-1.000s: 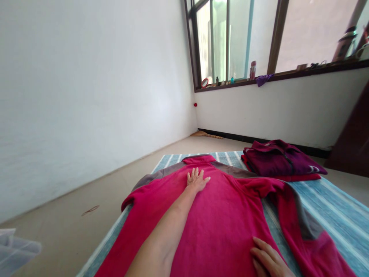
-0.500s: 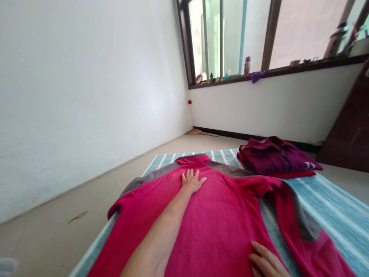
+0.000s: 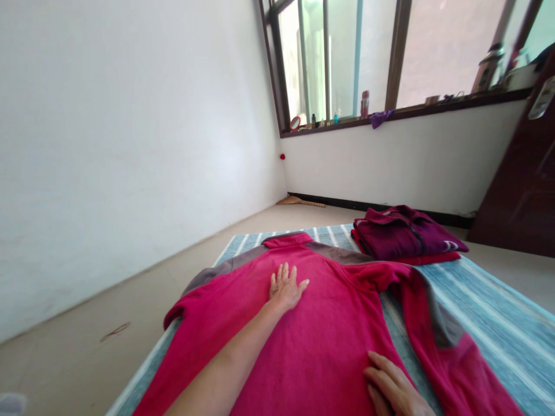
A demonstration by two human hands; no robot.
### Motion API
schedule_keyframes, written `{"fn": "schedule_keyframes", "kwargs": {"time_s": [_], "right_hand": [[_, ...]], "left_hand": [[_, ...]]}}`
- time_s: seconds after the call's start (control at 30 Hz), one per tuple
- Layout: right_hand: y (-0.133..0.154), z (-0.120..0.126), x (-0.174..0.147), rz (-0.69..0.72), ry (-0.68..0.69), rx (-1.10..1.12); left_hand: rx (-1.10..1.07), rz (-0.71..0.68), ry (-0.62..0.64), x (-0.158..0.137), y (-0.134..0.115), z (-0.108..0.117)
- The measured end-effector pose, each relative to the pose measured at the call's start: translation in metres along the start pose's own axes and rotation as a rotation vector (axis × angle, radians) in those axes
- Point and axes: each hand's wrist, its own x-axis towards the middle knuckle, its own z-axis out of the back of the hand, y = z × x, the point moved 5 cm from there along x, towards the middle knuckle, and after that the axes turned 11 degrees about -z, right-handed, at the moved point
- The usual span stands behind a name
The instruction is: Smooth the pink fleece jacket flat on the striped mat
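A pink fleece jacket (image 3: 321, 323) with grey shoulder panels lies spread out, its collar at the far end. My left hand (image 3: 287, 287) rests flat on the upper middle of the jacket, fingers spread and pointing toward the collar. Near the jacket's right side edge, my right hand (image 3: 392, 384) lies on the fabric with its fingers stretched out; part of it is cut off by the bottom of the view. The jacket's right-hand sleeve extends down toward the lower right, while the other sleeve is mostly out of sight at the left edge.
Under the jacket is a blue-and-white striped surface (image 3: 489, 306). A stack of folded purple and red clothes (image 3: 403, 234) sits at its far right. Beyond are a broom (image 3: 299, 201) on the floor, a windowsill (image 3: 347, 124) with small items, and a dark red door (image 3: 515, 190).
My left hand has slid slightly back from the collar along the jacket. My right hand still lies by the side edge. The view has turned slightly to the right.
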Motion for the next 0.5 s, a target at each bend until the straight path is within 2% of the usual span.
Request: {"fn": "schedule_keyframes", "kwargs": {"time_s": [0.13,0.3,0.5], "right_hand": [[-0.001,0.005,0.005,0.014,0.042,0.003],[0.001,0.008,0.01,0.163,0.196,-0.081],[0.016,0.017,0.017,0.12,0.051,-0.035]], "left_hand": [[0.002,-0.014,0.033,-0.03,-0.004,-0.007],[-0.014,-0.02,0.065,-0.042,-0.006,-0.02],[-0.028,-0.02,0.063,-0.053,-0.011,-0.008]]}}
